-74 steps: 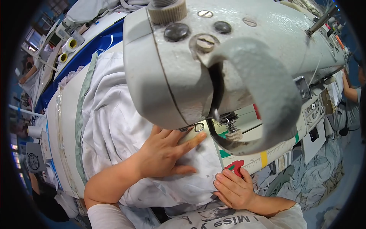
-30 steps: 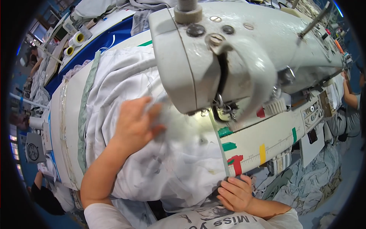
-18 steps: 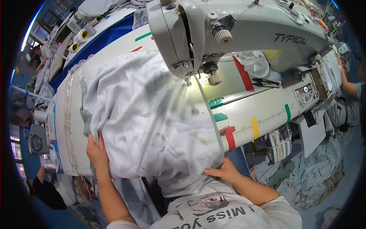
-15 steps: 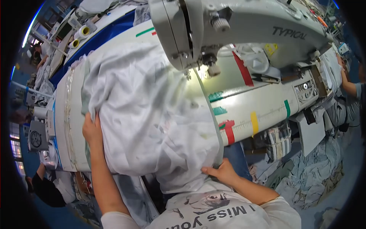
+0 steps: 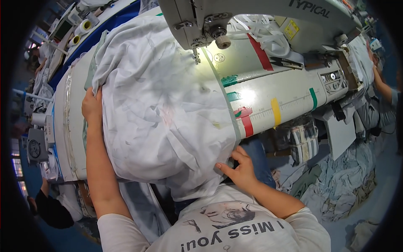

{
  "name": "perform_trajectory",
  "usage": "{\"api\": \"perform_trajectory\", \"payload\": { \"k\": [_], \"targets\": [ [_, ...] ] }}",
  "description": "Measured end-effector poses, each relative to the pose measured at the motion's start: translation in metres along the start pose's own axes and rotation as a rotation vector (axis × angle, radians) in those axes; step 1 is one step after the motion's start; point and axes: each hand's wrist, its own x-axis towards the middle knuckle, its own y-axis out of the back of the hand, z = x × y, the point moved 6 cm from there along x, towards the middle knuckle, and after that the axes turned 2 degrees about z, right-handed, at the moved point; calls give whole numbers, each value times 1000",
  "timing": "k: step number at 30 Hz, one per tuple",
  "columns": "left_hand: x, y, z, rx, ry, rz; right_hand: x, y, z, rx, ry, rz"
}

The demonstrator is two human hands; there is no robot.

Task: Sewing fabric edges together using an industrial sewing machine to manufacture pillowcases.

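A large white cloth [image 5: 163,113] lies spread over the sewing table [image 5: 277,96], its edge running from the needle toward me. My left hand [image 5: 92,107] grips the cloth's far left edge, fingers curled into the fabric. At the near right corner of the cloth, by the table's front edge, my right hand [image 5: 241,168] pinches the hem. The sewing machine head [image 5: 235,19] hangs above the cloth's upper right part, and its needle [image 5: 196,54] is lit by a small lamp.
Coloured tape marks [image 5: 275,111] cross the table to the right of the cloth. Thread cones [image 5: 82,29] stand at the upper left. Cloth piles [image 5: 344,185] lie on the floor at the right. Another person's arm [image 5: 382,80] shows at the right edge, a further person [image 5: 46,206] at the lower left.
My left hand left the cloth under the machine head and went to its far left edge. My right hand rose to the near corner. The cloth now lies spread flat.
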Motion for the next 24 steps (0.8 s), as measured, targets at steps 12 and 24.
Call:
{"api": "perform_trajectory", "payload": {
  "k": [12,24],
  "targets": [
    [47,-20,-2,63,44,1,-53,-7,-2,796,-485,-777],
    [119,-63,22,64,57,-32,-21,-15,13,1061,-691,-683]
  ]
}}
